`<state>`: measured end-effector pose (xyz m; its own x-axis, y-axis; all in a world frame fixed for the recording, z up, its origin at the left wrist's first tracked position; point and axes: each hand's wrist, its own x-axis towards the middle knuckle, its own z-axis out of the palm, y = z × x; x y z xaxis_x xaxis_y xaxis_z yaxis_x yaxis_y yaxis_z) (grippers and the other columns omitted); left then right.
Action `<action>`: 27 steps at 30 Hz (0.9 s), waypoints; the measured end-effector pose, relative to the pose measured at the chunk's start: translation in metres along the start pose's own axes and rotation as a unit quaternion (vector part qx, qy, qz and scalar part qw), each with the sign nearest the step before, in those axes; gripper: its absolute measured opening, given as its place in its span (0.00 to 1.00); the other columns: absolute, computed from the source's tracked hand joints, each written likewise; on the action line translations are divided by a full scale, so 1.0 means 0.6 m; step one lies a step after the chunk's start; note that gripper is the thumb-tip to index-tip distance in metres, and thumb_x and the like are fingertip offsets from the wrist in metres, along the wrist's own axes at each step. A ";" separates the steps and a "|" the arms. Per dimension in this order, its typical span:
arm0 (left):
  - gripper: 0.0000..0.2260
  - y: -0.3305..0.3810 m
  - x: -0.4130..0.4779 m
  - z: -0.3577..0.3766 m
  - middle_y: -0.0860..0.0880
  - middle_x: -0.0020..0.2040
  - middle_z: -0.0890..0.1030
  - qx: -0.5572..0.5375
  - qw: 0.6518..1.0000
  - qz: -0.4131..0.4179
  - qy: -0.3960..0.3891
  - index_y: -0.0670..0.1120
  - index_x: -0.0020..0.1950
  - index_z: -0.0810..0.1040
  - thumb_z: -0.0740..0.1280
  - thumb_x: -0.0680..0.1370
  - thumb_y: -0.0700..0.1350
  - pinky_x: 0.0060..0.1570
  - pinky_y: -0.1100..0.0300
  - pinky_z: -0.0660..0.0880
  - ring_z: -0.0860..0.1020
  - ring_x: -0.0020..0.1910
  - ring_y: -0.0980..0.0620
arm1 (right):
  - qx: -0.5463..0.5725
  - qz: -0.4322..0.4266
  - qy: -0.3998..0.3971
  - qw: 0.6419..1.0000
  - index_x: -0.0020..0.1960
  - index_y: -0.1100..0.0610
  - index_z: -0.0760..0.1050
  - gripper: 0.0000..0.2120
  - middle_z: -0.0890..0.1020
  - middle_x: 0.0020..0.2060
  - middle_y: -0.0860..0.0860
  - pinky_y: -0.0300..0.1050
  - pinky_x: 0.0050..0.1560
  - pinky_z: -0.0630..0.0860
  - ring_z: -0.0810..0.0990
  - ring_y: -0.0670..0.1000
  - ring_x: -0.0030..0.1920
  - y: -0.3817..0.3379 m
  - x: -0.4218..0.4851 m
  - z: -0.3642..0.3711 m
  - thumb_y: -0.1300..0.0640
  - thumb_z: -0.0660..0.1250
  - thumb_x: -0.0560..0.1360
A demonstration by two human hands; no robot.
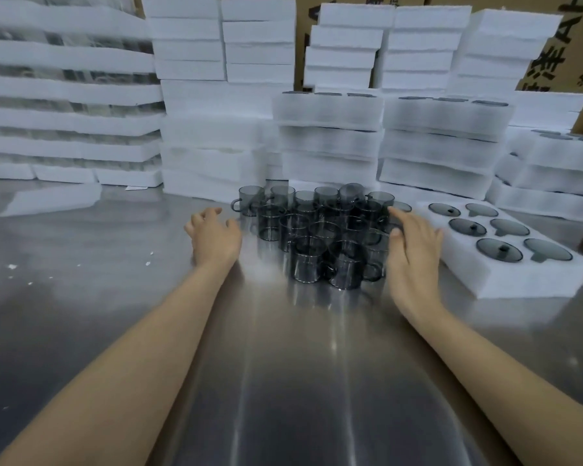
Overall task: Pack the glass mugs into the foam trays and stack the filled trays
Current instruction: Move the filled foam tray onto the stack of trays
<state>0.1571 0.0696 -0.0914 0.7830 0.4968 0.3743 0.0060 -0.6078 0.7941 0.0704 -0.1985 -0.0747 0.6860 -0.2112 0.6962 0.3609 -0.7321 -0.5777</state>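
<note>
a brushed steel tabletop (pixel 283 364) runs from the camera to a back wall of stacked white foam trays (pixel 330 139), which rise in uneven columns across the whole width of the view. the nearer stacks, centre and right, show dark glass rims in their top layers. the stacks on the far left are blurred, with glassy gaps between the layers. brown cardboard boxes with printed black lettering (pixel 552 62) stand behind the foam on the right.

a single white foam tray with six round recesses (pixel 519 280) lies flat on the tabletop to the right, each recess filled with a smoky grey glass piece, some with a small dark knob at the centre. a loose white foam slab (pixel 51 200) lies alone at far left.

a tight cluster of smoky grey glass mugs with handles (pixel 317 230) stands upright in the middle of the tabletop, just in front of the stacks and just left of the single tray.

both bare forearms reach in from the bottom corners. the right hand (pixel 414 253) stands on edge along the right side of the cluster, fingers (pixel 404 220) straight and together, holding nothing; whether it touches the glass cannot be told. the left hand (pixel 216 240) is just left of the cluster, fingers (pixel 209 213) loosely curled and empty.

white foam crumbs (pixel 12 266) dot the tabletop at left.
</note>
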 end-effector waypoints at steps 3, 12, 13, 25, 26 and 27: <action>0.19 0.001 0.035 0.015 0.39 0.70 0.64 -0.002 1.000 0.006 0.011 0.38 0.70 0.65 0.58 0.80 0.43 0.66 0.55 0.56 0.58 0.70 0.41 | 0.087 -0.003 0.024 0.996 0.66 0.58 0.72 0.20 0.75 0.55 0.49 0.51 0.67 0.65 0.70 0.51 0.60 0.002 0.002 0.001 0.57 0.51 0.78; 0.27 0.115 0.253 -0.003 0.42 0.79 0.46 0.257 0.932 0.246 0.072 0.43 0.78 0.49 0.57 0.81 0.42 0.73 0.45 0.48 0.44 0.77 0.41 | 0.157 0.011 -0.016 0.987 0.62 0.53 0.73 0.17 0.77 0.50 0.47 0.46 0.62 0.68 0.74 0.49 0.57 0.018 0.006 0.013 0.54 0.51 0.78; 0.28 0.124 0.271 0.004 0.44 0.79 0.47 0.290 0.920 0.256 0.054 0.44 0.78 0.47 0.56 0.81 0.41 0.73 0.44 0.46 0.42 0.77 0.42 | 0.159 0.012 -0.020 0.987 0.62 0.51 0.73 0.17 0.77 0.50 0.46 0.43 0.61 0.68 0.74 0.48 0.57 0.019 0.005 0.015 0.53 0.51 0.78; 0.15 0.119 0.280 -0.025 0.40 0.67 0.62 0.368 0.880 0.301 0.023 0.44 0.63 0.72 0.63 0.77 0.35 0.70 0.46 0.52 0.62 0.65 0.39 | 0.160 -0.010 -0.028 0.987 0.59 0.47 0.73 0.14 0.78 0.48 0.47 0.24 0.53 0.64 0.74 0.39 0.53 0.019 0.009 0.028 0.54 0.52 0.78; 0.14 0.118 0.265 -0.038 0.39 0.68 0.61 0.334 0.892 0.301 0.046 0.42 0.61 0.72 0.62 0.76 0.33 0.69 0.46 0.53 0.63 0.64 0.38 | 0.159 -0.009 -0.028 0.987 0.59 0.48 0.73 0.14 0.78 0.48 0.47 0.25 0.53 0.64 0.75 0.40 0.52 0.017 0.009 0.028 0.54 0.52 0.78; 0.13 0.119 0.243 -0.053 0.38 0.70 0.60 0.286 0.908 0.298 0.070 0.41 0.60 0.71 0.60 0.77 0.32 0.69 0.45 0.55 0.64 0.63 0.36 | 0.159 -0.007 -0.030 0.987 0.59 0.48 0.73 0.14 0.78 0.48 0.47 0.28 0.54 0.66 0.75 0.41 0.52 0.015 0.010 0.027 0.54 0.52 0.79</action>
<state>0.2520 0.1182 0.0350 0.6665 0.0244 0.7451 -0.0389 -0.9970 0.0674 0.0877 -0.1957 -0.0827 0.7121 -0.1565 0.6845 0.5443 -0.4927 -0.6789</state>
